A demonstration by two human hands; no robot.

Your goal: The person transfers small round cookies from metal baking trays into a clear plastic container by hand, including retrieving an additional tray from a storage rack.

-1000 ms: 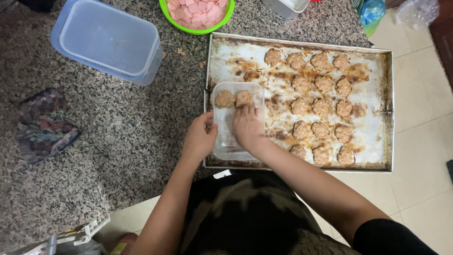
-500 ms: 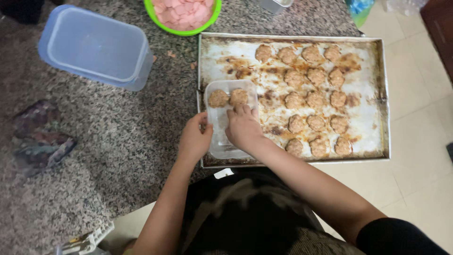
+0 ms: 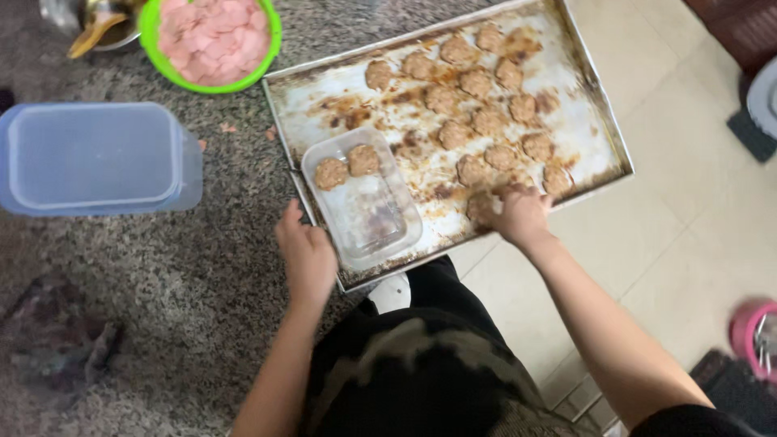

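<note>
Patties point(image 3: 473, 121) lay browned across the greasy baking tray point(image 3: 324, 101), which sat on the speckled desk point(image 3: 162, 259). My right hand point(image 3: 522, 214) was at the tray's near edge, fingers curled down over a patty there; whether they had closed on it I could not tell. My left hand point(image 3: 307, 255) rested against the tray's near left corner, its fingers bent, touching the clear plastic container point(image 3: 364, 210) that sat inside the tray with two patties at its far end. Left of the tray stood an upturned blue tub point(image 3: 93, 158); beyond the tray's far left corner, a green bowl point(image 3: 271, 48) of pink slices.
</note>
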